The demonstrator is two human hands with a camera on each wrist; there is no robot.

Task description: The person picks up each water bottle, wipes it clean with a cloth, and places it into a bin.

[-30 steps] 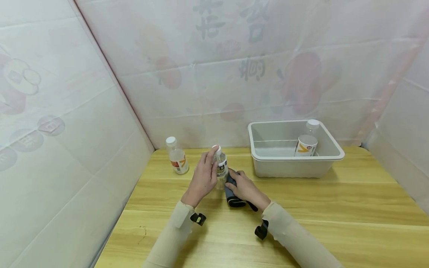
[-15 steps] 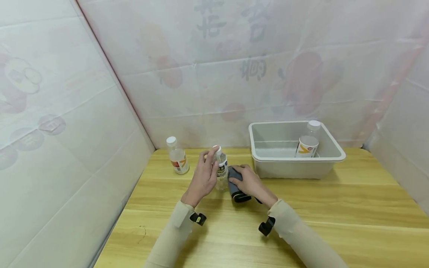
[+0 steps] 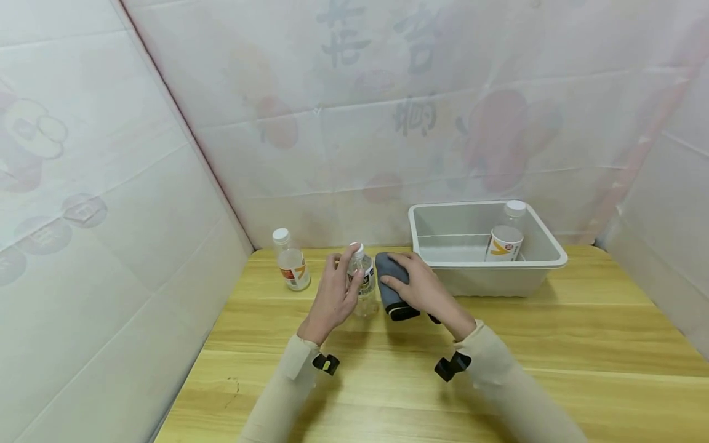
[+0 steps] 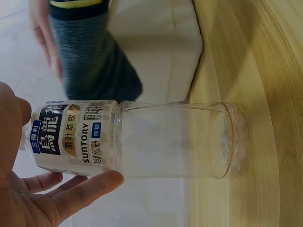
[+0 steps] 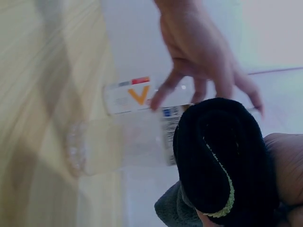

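Wiping step, we judge: left hand (image 3: pixel 332 295) grips the clear labelled plastic bottle (image 3: pixel 362 283) upright on the counter (image 3: pixel 554 344) — right hand (image 3: pixel 423 289) clutches a folded grey cloth (image 3: pixel 390 289) against it. Next, a steady rub along the wall.

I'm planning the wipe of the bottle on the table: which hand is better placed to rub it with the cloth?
Probably the right hand: it already grips the cloth right beside the bottle, while the left hand holds the bottle upright near its cap.
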